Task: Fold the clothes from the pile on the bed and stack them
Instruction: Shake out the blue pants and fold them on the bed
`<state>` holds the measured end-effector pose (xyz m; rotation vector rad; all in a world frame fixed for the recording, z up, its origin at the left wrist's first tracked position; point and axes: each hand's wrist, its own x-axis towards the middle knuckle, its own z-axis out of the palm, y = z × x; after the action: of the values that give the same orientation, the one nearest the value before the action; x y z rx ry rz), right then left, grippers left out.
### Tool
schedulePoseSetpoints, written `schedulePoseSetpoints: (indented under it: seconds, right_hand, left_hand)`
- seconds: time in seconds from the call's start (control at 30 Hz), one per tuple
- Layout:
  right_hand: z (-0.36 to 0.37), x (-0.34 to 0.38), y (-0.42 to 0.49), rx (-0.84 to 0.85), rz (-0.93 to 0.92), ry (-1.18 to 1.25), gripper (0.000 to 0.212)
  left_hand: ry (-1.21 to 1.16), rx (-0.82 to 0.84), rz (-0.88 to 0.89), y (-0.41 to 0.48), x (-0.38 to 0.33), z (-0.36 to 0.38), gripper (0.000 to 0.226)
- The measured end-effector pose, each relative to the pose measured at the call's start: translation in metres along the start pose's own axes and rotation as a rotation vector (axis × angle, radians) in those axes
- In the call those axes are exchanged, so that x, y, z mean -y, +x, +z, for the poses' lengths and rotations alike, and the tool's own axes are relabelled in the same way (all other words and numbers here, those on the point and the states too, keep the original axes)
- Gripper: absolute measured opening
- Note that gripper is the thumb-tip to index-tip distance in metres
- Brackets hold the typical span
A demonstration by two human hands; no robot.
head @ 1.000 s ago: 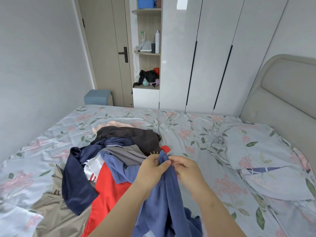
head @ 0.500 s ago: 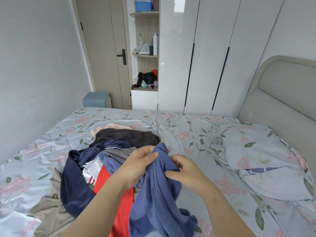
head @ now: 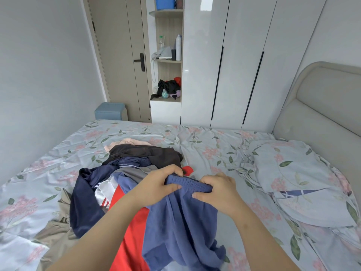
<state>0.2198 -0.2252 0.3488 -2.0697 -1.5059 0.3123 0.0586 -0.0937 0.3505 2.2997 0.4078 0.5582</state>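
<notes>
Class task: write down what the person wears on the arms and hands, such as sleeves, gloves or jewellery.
Both hands are bare: the left hand and right hand wear no gloves, and no rings show. The left forearm and right forearm are uncovered to the frame's edge, with no sleeve, watch or bracelet in view.

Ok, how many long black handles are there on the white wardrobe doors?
2. One handle runs down the wardrobe door beside the open shelves; the other handle is further right, nearer the headboard. More could lie beyond the frame's right edge.
</notes>
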Motion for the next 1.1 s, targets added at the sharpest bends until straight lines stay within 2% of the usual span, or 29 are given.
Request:
schedulePoseSetpoints:
  seconds: [0.1,0.2,0.27,0.3,0.37,0.43,0.53,0.57,0.67,0.77,0.83,0.9,0.93,1.0,1.1]
  right_hand:
    - [-0.003,-0.006,-0.001,0.076,0.036,-0.164,0.039]
    - [-0.005,-0.005,0.000,0.096,0.026,-0.255,0.015]
    - [-0.006,-0.008,0.002,0.107,0.078,-0.288,0.024]
    - [-0.007,-0.012,0.004,0.092,0.094,-0.232,0.023]
    - [-0.012,-0.014,0.006,0.057,0.113,0.038,0.012]
    - [-0.015,-0.014,0.006,0.022,0.133,0.255,0.024]
    - [-0.018,-0.007,0.006,-0.037,0.129,0.344,0.023]
    - [-0.019,-0.004,0.006,-0.044,0.114,0.366,0.021]
    - [-0.024,0.002,0.007,-0.038,0.060,0.318,0.016]
    - [-0.026,0.004,0.007,-0.012,0.022,0.232,0.026]
    - [-0.026,0.003,0.008,-0.009,0.032,0.184,0.022]
    - [-0.024,0.000,0.009,-0.027,0.054,0.157,0.019]
    - [-0.024,0.000,0.010,-0.039,0.062,0.147,0.019]
    - [-0.023,0.000,0.010,-0.055,0.073,0.133,0.018]
    - [-0.024,0.003,0.011,-0.069,0.093,0.154,0.016]
  left_hand:
    - [-0.046,0.016,-0.036,0.002,-0.001,-0.010,0.014]
    - [-0.078,-0.011,-0.066,0.004,0.001,-0.013,0.039]
    - [-0.128,-0.022,-0.084,0.005,0.003,-0.014,0.037]
    - [-0.142,-0.025,-0.094,0.005,0.005,-0.015,0.031]
    - [-0.128,-0.033,-0.116,0.005,0.005,-0.018,0.018]
    - [-0.039,-0.050,-0.119,0.005,0.005,-0.022,0.022]
    - [0.240,-0.003,-0.188,0.009,0.003,-0.024,0.027]
    - [0.265,0.000,-0.230,0.010,0.000,-0.023,0.027]
    - [0.092,-0.008,-0.341,0.012,-0.006,-0.015,0.035]
    - [-0.190,-0.005,-0.482,0.012,-0.015,-0.014,0.044]
    - [-0.225,0.031,-0.472,0.012,-0.019,-0.015,0.037]
    - [-0.060,0.101,-0.411,0.010,-0.023,-0.015,0.022]
    - [0.059,0.146,-0.379,0.010,-0.023,-0.013,0.022]
    - [0.263,0.195,-0.304,0.011,-0.019,-0.008,0.035]
    - [0.461,0.120,-0.189,0.015,-0.010,0.001,0.043]
